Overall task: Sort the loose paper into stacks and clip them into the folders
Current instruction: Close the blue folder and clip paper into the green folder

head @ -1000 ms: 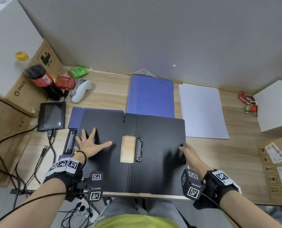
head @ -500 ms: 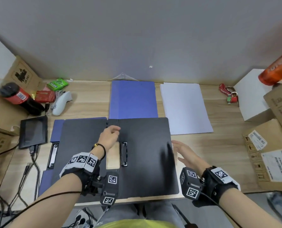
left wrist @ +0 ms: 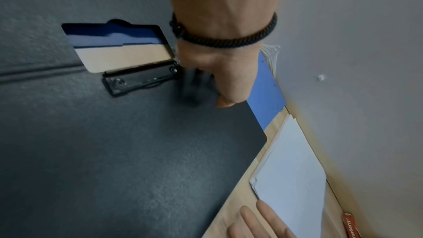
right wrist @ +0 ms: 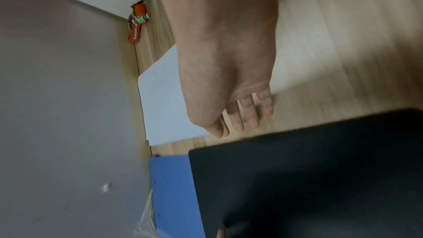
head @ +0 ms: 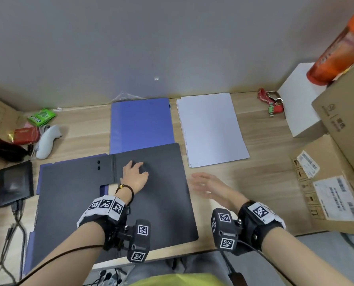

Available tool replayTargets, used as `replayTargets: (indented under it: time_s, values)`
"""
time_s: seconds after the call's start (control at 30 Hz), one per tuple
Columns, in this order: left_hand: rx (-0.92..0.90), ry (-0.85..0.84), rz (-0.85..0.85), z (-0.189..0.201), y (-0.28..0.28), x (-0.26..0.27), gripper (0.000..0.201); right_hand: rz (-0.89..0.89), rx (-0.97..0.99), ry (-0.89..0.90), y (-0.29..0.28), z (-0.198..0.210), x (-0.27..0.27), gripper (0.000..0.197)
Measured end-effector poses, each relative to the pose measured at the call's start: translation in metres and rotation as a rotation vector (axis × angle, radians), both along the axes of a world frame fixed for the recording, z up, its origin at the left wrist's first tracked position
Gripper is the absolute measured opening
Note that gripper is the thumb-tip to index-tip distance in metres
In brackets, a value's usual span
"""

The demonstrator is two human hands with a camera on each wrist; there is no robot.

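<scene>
A black folder lies open on the wooden desk, over a blue folder that shows at its left. My left hand rests with bent fingers on the black folder's right half, just past the end of its black clip; it holds nothing. My right hand hovers with straight fingers over the desk between the black folder's right edge and the white paper stack. A second blue folder lies shut behind the black one.
A white controller, snack packets and a small screen with cables crowd the left. Cardboard boxes, a white box, an orange bottle and a red key strap stand at the right. The wall is close behind.
My left hand slid from the black folder's left half across the spine onto its right half. My right hand let go of the folder's right edge and moved off over the desk.
</scene>
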State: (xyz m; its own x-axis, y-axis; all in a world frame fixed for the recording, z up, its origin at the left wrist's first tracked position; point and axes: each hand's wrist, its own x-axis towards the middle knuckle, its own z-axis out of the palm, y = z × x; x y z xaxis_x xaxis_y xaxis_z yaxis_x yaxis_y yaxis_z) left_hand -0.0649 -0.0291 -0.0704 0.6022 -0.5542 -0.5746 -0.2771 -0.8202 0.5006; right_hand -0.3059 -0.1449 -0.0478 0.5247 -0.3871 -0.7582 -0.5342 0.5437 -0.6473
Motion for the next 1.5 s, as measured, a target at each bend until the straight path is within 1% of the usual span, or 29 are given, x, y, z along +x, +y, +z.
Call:
replayTargets:
  time_s: [0.07,0.1,0.17,0.2,0.27,0.33,0.4,0.47,0.5,0.57,0.63,0.67,0.73,0.77,0.87,0.97,1.0,1.1,1.17,1.2,1.3,1.33,1.4,1.47,1.5]
  values:
    - [-0.107,-0.06,0.056,0.005,-0.014,-0.007,0.043,-0.117,-0.104,0.036,-0.026,-0.003,-0.017,0.023]
    - [-0.169,-0.063,0.07,0.009,-0.023,-0.013,0.04,-0.196,-0.169,0.068,-0.041,-0.007,-0.026,0.022]
    - [-0.222,0.02,0.069,0.019,-0.043,-0.028,0.041,-0.333,-0.277,0.146,-0.068,-0.011,-0.043,0.022]
    - [-0.224,0.075,0.05,0.022,-0.052,-0.035,0.043,-0.367,-0.331,0.192,-0.079,-0.011,-0.05,0.025]
    - [-0.212,0.179,0.0,0.023,-0.068,-0.05,0.045,-0.383,-0.402,0.262,-0.096,-0.008,-0.062,0.035]
    - [-0.208,0.283,-0.008,0.02,-0.082,-0.062,0.048,-0.366,-0.438,0.289,-0.108,-0.007,-0.07,0.039]
    - [-0.2,0.379,0.046,0.017,-0.093,-0.072,0.044,-0.35,-0.425,0.287,-0.116,-0.007,-0.073,0.043]
    - [-0.2,0.428,0.087,0.018,-0.105,-0.08,0.026,-0.337,-0.402,0.256,-0.12,-0.009,-0.071,0.042]
    - [-0.203,0.441,0.102,0.019,-0.109,-0.083,0.022,-0.333,-0.391,0.234,-0.122,-0.01,-0.069,0.038]
    - [-0.204,0.458,0.108,0.018,-0.114,-0.086,0.022,-0.332,-0.367,0.201,-0.125,-0.012,-0.066,0.032]
    - [-0.203,0.476,0.1,0.015,-0.116,-0.086,0.03,-0.349,-0.323,0.186,-0.126,-0.014,-0.064,0.037]
    - [-0.2,0.485,0.096,0.015,-0.116,-0.086,0.029,-0.359,-0.313,0.183,-0.126,-0.014,-0.064,0.038]
    - [-0.197,0.481,0.104,0.01,-0.118,-0.084,0.017,-0.363,-0.321,0.161,-0.127,-0.015,-0.066,0.037]
    - [-0.199,0.485,0.124,0.007,-0.119,-0.084,0.017,-0.361,-0.332,0.153,-0.127,-0.014,-0.067,0.038]
    - [-0.204,0.475,0.157,0.006,-0.12,-0.084,0.023,-0.332,-0.348,0.136,-0.126,-0.009,-0.068,0.04]
    - [-0.231,0.485,0.204,0.015,-0.122,-0.09,0.042,-0.321,-0.349,0.115,-0.125,-0.004,-0.067,0.041]
    - [-0.244,0.479,0.214,0.018,-0.122,-0.092,0.043,-0.331,-0.353,0.114,-0.125,-0.004,-0.067,0.042]
    - [-0.283,0.461,0.249,0.023,-0.124,-0.095,0.043,-0.35,-0.346,0.12,-0.125,-0.003,-0.067,0.043]
    - [-0.319,0.457,0.244,0.027,-0.126,-0.099,0.047,-0.356,-0.328,0.137,-0.126,-0.006,-0.069,0.044]
    - [-0.346,0.461,0.238,0.029,-0.127,-0.101,0.045,-0.361,-0.318,0.145,-0.126,-0.008,-0.07,0.043]
    - [-0.415,0.493,0.271,0.036,-0.135,-0.109,0.025,-0.368,-0.295,0.131,-0.127,-0.009,-0.071,0.038]
    - [-0.428,0.516,0.299,0.038,-0.138,-0.111,0.024,-0.365,-0.279,0.116,-0.126,-0.008,-0.071,0.04]
    - [-0.425,0.567,0.368,0.038,-0.143,-0.113,0.034,-0.355,-0.248,0.093,-0.126,-0.01,-0.072,0.044]
    - [-0.413,0.597,0.423,0.034,-0.148,-0.114,0.038,-0.324,-0.232,0.076,-0.124,-0.012,-0.075,0.044]
    - [-0.405,0.608,0.437,0.032,-0.151,-0.113,0.04,-0.302,-0.219,0.068,-0.123,-0.016,-0.077,0.047]
